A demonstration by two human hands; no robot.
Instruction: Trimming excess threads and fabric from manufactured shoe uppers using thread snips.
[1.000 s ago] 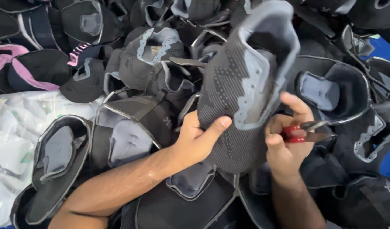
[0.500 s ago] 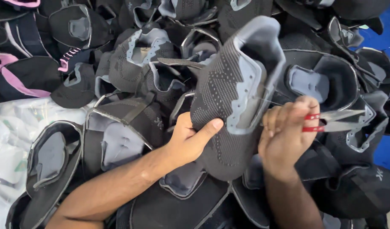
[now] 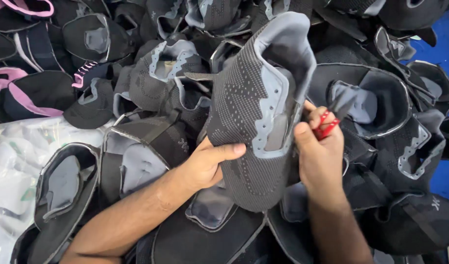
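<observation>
Left hand (image 3: 207, 164): grips the grey knitted shoe upper (image 3: 256, 112) from the side, thumb across its front.
Right hand (image 3: 319, 154): closed around red-handled snips (image 3: 326, 126), held against the shoe upper's right edge.
Shoe upper: raised upright between both hands, opening at the top, above the pile.
Pile (image 3: 151, 83): dark shoe uppers heaped all around.
Plastic bag (image 3: 14, 161): white, at left.

Packaging at the left edge

We see only crumpled clear plastic bags (image 3: 14, 161) with faint green marks, lying low at the left beside the pile; no labels, signs or screens.
</observation>
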